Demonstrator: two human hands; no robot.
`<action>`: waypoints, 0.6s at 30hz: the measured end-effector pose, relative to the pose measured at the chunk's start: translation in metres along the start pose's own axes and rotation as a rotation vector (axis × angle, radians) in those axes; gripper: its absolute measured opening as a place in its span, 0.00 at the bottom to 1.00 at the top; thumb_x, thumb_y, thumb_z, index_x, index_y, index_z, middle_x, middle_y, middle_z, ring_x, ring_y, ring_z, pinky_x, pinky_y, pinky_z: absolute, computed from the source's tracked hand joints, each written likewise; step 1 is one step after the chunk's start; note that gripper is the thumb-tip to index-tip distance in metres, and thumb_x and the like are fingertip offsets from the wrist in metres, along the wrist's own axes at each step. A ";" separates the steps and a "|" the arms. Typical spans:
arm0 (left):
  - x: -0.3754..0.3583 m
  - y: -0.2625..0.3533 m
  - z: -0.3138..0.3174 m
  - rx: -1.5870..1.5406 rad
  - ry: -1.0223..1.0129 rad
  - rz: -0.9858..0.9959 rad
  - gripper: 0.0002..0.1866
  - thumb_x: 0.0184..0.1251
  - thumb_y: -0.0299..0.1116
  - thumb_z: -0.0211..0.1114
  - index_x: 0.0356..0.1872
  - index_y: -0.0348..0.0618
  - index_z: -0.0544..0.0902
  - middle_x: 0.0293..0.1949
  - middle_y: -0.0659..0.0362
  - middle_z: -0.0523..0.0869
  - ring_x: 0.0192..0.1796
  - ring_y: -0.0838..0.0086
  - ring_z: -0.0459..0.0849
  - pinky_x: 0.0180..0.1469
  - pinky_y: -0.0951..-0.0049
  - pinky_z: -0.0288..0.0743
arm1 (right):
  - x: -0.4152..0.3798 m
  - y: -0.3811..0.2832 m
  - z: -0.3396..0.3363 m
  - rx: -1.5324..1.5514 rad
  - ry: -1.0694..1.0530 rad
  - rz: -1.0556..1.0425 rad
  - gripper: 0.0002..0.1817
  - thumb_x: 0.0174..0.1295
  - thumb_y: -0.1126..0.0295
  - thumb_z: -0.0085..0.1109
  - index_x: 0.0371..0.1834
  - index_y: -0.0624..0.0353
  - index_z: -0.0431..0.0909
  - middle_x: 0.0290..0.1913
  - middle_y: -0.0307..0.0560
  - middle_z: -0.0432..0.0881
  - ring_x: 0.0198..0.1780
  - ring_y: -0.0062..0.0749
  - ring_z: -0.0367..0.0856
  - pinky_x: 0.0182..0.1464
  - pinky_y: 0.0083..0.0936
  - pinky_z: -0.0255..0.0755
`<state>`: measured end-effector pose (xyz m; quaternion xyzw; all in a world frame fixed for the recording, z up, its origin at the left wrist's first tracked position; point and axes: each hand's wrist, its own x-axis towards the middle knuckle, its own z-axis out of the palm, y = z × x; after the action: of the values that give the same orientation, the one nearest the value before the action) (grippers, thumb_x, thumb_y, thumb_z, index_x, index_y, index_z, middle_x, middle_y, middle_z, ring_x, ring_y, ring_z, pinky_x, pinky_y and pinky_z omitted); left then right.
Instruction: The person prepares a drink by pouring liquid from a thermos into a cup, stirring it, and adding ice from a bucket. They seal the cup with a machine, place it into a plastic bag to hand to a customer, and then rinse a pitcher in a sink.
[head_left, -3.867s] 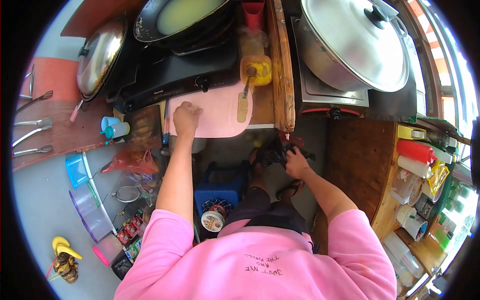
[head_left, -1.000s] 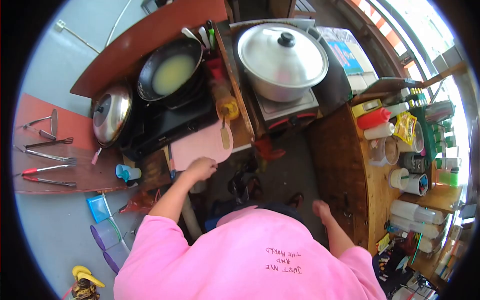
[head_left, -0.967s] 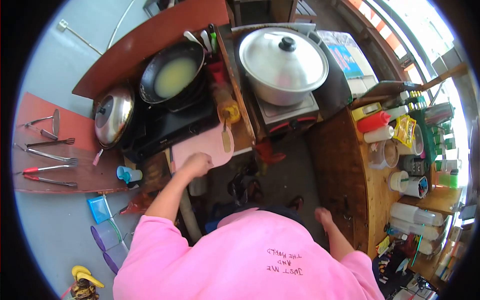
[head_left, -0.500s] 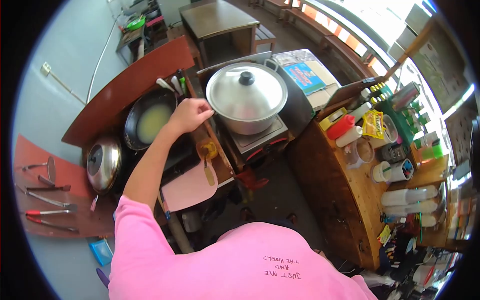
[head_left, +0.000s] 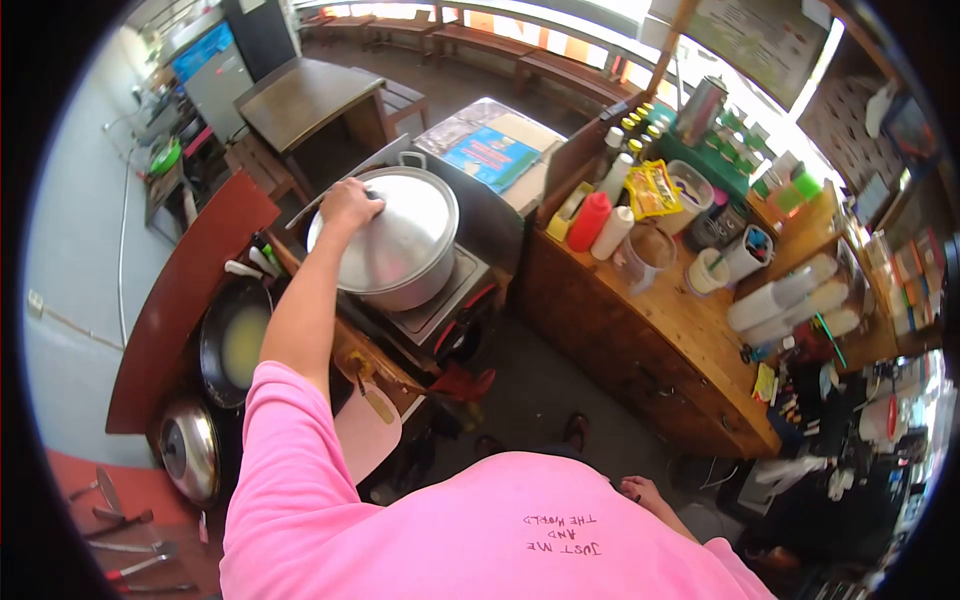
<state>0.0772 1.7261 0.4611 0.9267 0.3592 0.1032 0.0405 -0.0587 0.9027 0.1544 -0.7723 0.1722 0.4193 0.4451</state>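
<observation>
My left hand (head_left: 350, 204) reaches to the big silver pot (head_left: 415, 285), its fingers closed at the knob of the domed lid (head_left: 415, 225). The lid sits on the pot, which stands on a gas stove (head_left: 445, 305). Low beside my body, my right hand (head_left: 645, 492) has curled fingers with something small and dark at them, too small to make out. Left of my forearm is a black wok (head_left: 212, 345) with pale yellow liquid. Nearer is a lidded metal pan (head_left: 190, 450).
A pink board (head_left: 368, 435) lies beside my left arm. On the right, a wooden counter (head_left: 640, 325) carries a red bottle (head_left: 590, 222), a yellow packet (head_left: 653, 190) and several containers. Behind the stove is a cardboard-covered surface (head_left: 525, 130); a table (head_left: 310, 95) stands farther back.
My left hand has moved from beside the pot onto its lid knob. The view has turned right, and my right hand has come into view near my body.
</observation>
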 end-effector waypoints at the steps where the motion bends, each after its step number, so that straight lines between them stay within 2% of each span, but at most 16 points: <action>1: -0.003 0.004 -0.011 -0.026 0.034 -0.024 0.28 0.47 0.53 0.73 0.49 0.49 0.90 0.51 0.49 0.90 0.54 0.56 0.89 0.58 0.57 0.83 | -0.014 0.001 0.005 -0.028 -0.011 0.014 0.19 0.64 0.64 0.69 0.53 0.65 0.83 0.41 0.44 0.87 0.40 0.26 0.84 0.43 0.25 0.79; 2: -0.002 0.008 -0.024 -0.026 0.057 -0.041 0.28 0.47 0.53 0.73 0.48 0.49 0.91 0.51 0.49 0.90 0.54 0.55 0.89 0.59 0.58 0.82 | -0.034 0.004 0.003 -0.102 0.015 0.020 0.20 0.63 0.65 0.66 0.55 0.64 0.85 0.47 0.49 0.88 0.47 0.35 0.86 0.50 0.32 0.79; 4: 0.008 0.006 -0.050 -0.040 0.125 -0.012 0.28 0.47 0.55 0.74 0.47 0.48 0.91 0.50 0.49 0.90 0.53 0.55 0.89 0.58 0.58 0.82 | -0.083 -0.016 0.012 -0.143 0.012 0.029 0.20 0.63 0.65 0.67 0.55 0.65 0.85 0.46 0.48 0.88 0.46 0.34 0.85 0.50 0.31 0.79; 6: 0.018 -0.003 -0.083 -0.062 0.164 0.015 0.29 0.48 0.57 0.75 0.48 0.47 0.92 0.48 0.48 0.91 0.51 0.54 0.90 0.57 0.58 0.82 | -0.097 -0.014 0.012 -0.158 0.003 0.038 0.20 0.63 0.64 0.67 0.54 0.65 0.85 0.45 0.48 0.88 0.45 0.33 0.85 0.49 0.30 0.79; 12: 0.028 -0.012 -0.149 -0.049 0.202 0.050 0.29 0.51 0.59 0.75 0.44 0.44 0.92 0.42 0.48 0.92 0.47 0.56 0.91 0.54 0.60 0.82 | -0.085 -0.012 0.010 -0.176 -0.011 0.044 0.20 0.63 0.64 0.68 0.54 0.65 0.84 0.43 0.46 0.88 0.43 0.30 0.85 0.47 0.28 0.79; 15: 0.036 -0.015 -0.154 0.012 0.176 0.083 0.29 0.52 0.59 0.75 0.46 0.47 0.92 0.45 0.48 0.92 0.49 0.56 0.91 0.56 0.59 0.82 | -0.059 -0.021 0.010 -0.184 -0.006 0.060 0.20 0.63 0.64 0.68 0.54 0.66 0.84 0.43 0.46 0.87 0.42 0.29 0.85 0.47 0.27 0.79; 18: 0.034 -0.011 -0.145 0.045 0.119 0.074 0.30 0.51 0.60 0.75 0.46 0.46 0.92 0.46 0.48 0.92 0.50 0.56 0.91 0.58 0.60 0.82 | -0.017 -0.008 0.008 -0.189 -0.001 0.080 0.20 0.63 0.64 0.68 0.54 0.66 0.83 0.42 0.45 0.87 0.41 0.28 0.85 0.46 0.26 0.79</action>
<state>0.0620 1.7573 0.6064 0.9323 0.3285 0.1513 -0.0055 -0.0673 0.9115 0.1706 -0.8031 0.1624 0.4516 0.3532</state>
